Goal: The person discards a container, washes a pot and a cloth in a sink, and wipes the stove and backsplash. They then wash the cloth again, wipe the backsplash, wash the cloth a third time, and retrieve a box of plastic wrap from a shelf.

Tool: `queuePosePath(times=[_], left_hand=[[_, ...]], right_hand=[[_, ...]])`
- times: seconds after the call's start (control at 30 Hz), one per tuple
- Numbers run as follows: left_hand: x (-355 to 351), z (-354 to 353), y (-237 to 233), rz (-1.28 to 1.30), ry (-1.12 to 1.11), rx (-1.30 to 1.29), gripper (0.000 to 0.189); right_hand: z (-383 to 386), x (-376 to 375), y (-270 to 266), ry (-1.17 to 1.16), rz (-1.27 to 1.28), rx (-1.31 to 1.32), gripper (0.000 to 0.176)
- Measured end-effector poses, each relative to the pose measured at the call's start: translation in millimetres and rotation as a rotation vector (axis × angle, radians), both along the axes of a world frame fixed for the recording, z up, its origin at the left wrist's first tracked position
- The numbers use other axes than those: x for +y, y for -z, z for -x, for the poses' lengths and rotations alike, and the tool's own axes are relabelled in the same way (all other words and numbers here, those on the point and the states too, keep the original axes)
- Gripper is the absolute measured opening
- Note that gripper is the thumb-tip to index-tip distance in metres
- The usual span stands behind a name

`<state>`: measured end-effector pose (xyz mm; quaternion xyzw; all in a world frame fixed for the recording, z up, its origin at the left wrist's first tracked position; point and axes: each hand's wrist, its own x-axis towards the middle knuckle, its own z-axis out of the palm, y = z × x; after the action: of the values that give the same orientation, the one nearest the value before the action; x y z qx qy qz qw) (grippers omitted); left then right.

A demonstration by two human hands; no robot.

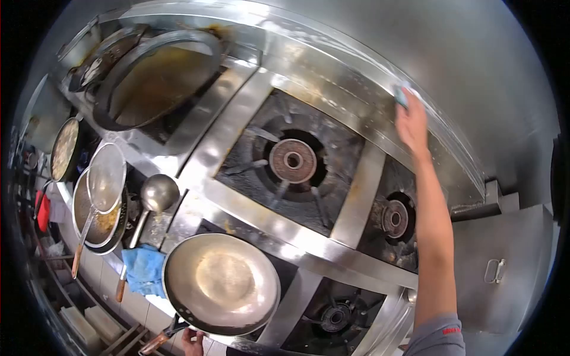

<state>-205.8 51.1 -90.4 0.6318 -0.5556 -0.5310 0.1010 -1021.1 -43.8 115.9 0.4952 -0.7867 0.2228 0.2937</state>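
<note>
Reaching far across the stove, my right hand (411,121) presses a small blue-green sponge (401,97) against the steel back panel (356,74). Whitish streaks, like suds, run along the panel on both sides of it. My left hand (192,343) is low at the bottom edge, just below a wide steel frying pan (225,282) and close to the stove's front edge. Its fingers look curled; what they grip is hidden. The frying pan's wooden handle (155,343) points down and left, beside that hand. Touching the pan's left side is a folded blue cloth (143,271).
Open gas burners sit at the centre (293,161), right (396,218) and front (336,317). A large wok (104,110) with brown liquid stands back left. A ladle (160,193) and a strainer (107,178) over a pan lie left. A steel cabinet (504,302) stands right.
</note>
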Motion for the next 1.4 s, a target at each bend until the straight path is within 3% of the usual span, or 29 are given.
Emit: queuePosePath(times=[0.03, 0.07, 0.13, 0.2, 0.27, 0.33, 0.37, 0.4, 0.43, 0.47, 0.5, 0.57, 0.6, 0.63, 0.7, 0.73, 0.77, 0.83, 0.9, 0.93, 0.97, 1.03, 1.1, 1.17, 1.2, 1.23, 1.27, 1.3, 1.4], left_hand=[[-3, 6, -7, -0.042, -0.027, -0.042, 0.022], [-3, 3, -3, 0.077, 0.069, -0.074, 0.023], [-5, 1, -2, 0.097, 0.055, -0.079, 0.03], [0, -7, 9, 0.074, 0.037, -0.018, 0.033], [-1, -10, 12, 0.09, 0.039, -0.006, 0.036], [5, -2, 8, 0.124, -0.015, -0.014, 0.037], [4, 2, 4, 0.161, -0.063, -0.029, 0.038], [5, 1, 2, 0.014, -0.111, -0.066, 0.04], [25, -11, 32, 0.119, -0.246, -0.051, 0.041], [22, -13, 18, -0.039, -0.171, -0.085, 0.042], [17, -12, 0, -0.195, -0.093, -0.118, 0.045], [18, -8, 0, -0.095, -0.09, -0.105, 0.044], [17, -8, -1, 0.027, -0.067, -0.099, 0.042], [18, -7, -1, -0.054, -0.181, -0.003, 0.042], [10, -1, -12, -0.043, -0.126, 0.005, 0.045], [11, -7, 2, -0.009, -0.108, -0.038, 0.042], [11, -13, 17, 0.023, -0.091, -0.078, 0.04], [13, -19, 22, 0.012, -0.099, -0.063, 0.042], [16, -21, 30, 0.307, 0.054, -0.19, 0.043], [11, -10, 18, 0.247, -0.015, -0.07, 0.037], [5, -3, -18, -0.252, -0.101, -0.198, 0.045], [5, 0, -23, -0.235, -0.073, -0.244, 0.045], [34, -25, 26, 0.03, -0.058, -0.164, 0.044], [37, -30, 34, 0.14, -0.019, -0.126, 0.043], [19, -12, 3, 0.011, -0.036, -0.121, 0.043], [-6, 11, -38, -0.121, -0.05, -0.115, 0.043], [-14, 18, -49, -0.23, -0.022, -0.198, 0.044], [-7, 5, -32, -0.323, 0.016, -0.324, 0.044], [-6, -3, -25, -0.369, -0.002, -0.282, 0.046]], right_hand=[[-17, -47, -2, -0.154, 0.012, 0.019, 0.049], [-23, -91, 3, -0.278, -0.022, 0.079, 0.053], [-61, -172, -2, -0.32, -0.079, 0.098, 0.056], [-81, -203, -4, -0.379, -0.092, 0.189, 0.056], [-98, -211, -10, -0.389, -0.34, 0.387, 0.054], [-78, -164, -6, -0.385, -0.481, 0.566, 0.053], [-62, -135, -5, -0.263, -0.639, 0.689, 0.056], [-54, -100, -12, -0.234, -0.748, 0.706, 0.059], [-40, -65, -13, -0.193, -0.804, 0.708, 0.058], [-36, -34, -18, -0.111, -0.889, 0.729, 0.055], [-18, -8, -13, -0.118, -0.868, 0.724, 0.053], [-15, -16, -3, -0.134, -0.843, 0.71, 0.051], [-19, -43, 1, -0.153, -0.861, 0.747, 0.049], [-30, -72, 3, -0.162, -0.878, 0.774, 0.048], [-68, -161, 13, -0.238, -0.624, 0.829, 0.04], [-93, -198, 15, -0.211, -0.582, 0.817, 0.049], [-102, -231, 30, -0.108, -0.513, 0.801, 0.046], [-94, -209, 29, -0.111, -0.582, 0.773, 0.046], [-77, -162, 26, -0.153, -0.669, 0.783, 0.05], [-71, -119, 18, -0.105, -0.822, 0.727, 0.054], [-55, -77, 19, -0.065, -0.878, 0.727, 0.055], [-46, -23, 18, 0.058, -0.931, 0.693, 0.046], [-48, -39, 22, 0.072, -0.906, 0.622, 0.045], [-49, -93, 35, -0.077, -0.76, 0.643, 0.043], [-60, -126, 39, -0.187, -0.618, 0.747, 0.04], [-81, -162, 42, -0.101, -0.598, 0.81, 0.04], [-96, -192, 40, -0.1, -0.575, 0.69, 0.042], [-93, -188, 35, -0.09, -0.586, 0.688, 0.042], [-84, -157, 27, -0.105, -0.591, 0.697, 0.045]])
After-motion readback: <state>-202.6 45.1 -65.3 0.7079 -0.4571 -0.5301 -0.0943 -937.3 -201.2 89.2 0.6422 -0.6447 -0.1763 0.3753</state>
